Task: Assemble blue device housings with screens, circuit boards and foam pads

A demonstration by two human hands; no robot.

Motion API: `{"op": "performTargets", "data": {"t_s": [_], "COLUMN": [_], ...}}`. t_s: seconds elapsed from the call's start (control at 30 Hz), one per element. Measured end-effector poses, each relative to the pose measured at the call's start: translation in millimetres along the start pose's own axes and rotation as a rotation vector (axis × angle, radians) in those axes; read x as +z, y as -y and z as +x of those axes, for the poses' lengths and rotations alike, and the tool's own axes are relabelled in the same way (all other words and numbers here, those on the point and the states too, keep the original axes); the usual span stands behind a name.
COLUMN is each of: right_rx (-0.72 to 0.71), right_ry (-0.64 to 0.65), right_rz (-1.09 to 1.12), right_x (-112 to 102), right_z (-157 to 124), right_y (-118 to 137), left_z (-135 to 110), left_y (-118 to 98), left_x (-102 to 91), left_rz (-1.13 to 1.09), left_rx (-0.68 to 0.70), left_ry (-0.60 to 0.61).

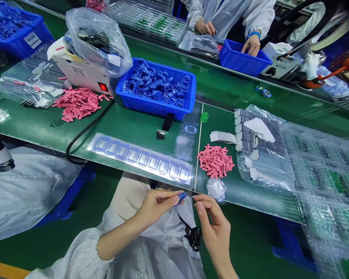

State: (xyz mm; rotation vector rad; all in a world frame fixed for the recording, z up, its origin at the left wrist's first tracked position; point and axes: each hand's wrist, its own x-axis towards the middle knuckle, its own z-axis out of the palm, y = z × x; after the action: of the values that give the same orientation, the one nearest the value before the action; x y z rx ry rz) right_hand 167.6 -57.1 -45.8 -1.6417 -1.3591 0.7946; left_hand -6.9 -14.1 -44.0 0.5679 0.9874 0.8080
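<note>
Between the thumb and fingers of my left hand [159, 203] is a small blue plastic casing [181, 197], held just off the bench's front edge. Close to its right, my right hand [213, 221] has thumb and fingertips drawn together in a pinch; anything tiny between them is hidden. A tangle of black plastic pieces [193, 237] lies on my lap below the hands. On the bench in front of me is a clear strip of oval blue-rimmed stickers [144, 158]. To its right are a heap of pink strips [216, 161] and a crumpled clear plastic piece [216, 188].
A blue bin [157, 110] of similar blue casings stands behind the strip. White-and-grey cards [222, 137], a bagged card stack [258, 143] and clear trays [325, 174] lie right. A boxy device [81, 75] and another pink heap [78, 104] sit left. A co-worker's hand [252, 44] reaches into another bin.
</note>
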Motion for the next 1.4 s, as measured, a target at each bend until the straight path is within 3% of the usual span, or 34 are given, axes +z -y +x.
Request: {"op": "performTargets", "data": {"t_s": [0.13,0.27,0.4,0.5,0.67,0.8,0.93,1.1,1.3,1.4], "right_rx": [0.053,0.126,0.189,0.221,0.247,0.205,0.226,0.214,0.174,0.141], "right_ry": [-0.061,-0.038,0.047,0.1,0.024,0.057,0.186,0.18,0.201,0.196], "right_rz": [0.007,0.06,0.2,0.34,0.61,0.61,0.525,0.467,0.438,0.469], "right_x": [-5,-9,-1,10,19,23,32,41,45,41], "right_z": [-3,-3,2,14,58,81,76,75,100,99], "right_y": [-13,-18,-10,1,25,39,37,32,30,34], "left_z": [12,12,-11,-37,-66,-69,-66,-66,-72,-68], "left_y": [8,9,0,-7,1,11,13,11,34,30], "left_x": [15.6,18.7,5.3,-10.6,-31.6,-32.5,-26.6,-25.9,-29.7,-32.1], "left_rz": [-0.013,-0.06,-0.081,-0.069,-0.029,-0.024,-0.092,-0.039,0.103,0.187], "left_rx": [0.042,0.042,0.009,-0.072,-0.142,-0.126,-0.125,-0.194,-0.271,-0.184], "left_ry": [0.044,0.069,0.132,0.265,0.435,0.432,0.423,0.429,0.4,0.314]}}
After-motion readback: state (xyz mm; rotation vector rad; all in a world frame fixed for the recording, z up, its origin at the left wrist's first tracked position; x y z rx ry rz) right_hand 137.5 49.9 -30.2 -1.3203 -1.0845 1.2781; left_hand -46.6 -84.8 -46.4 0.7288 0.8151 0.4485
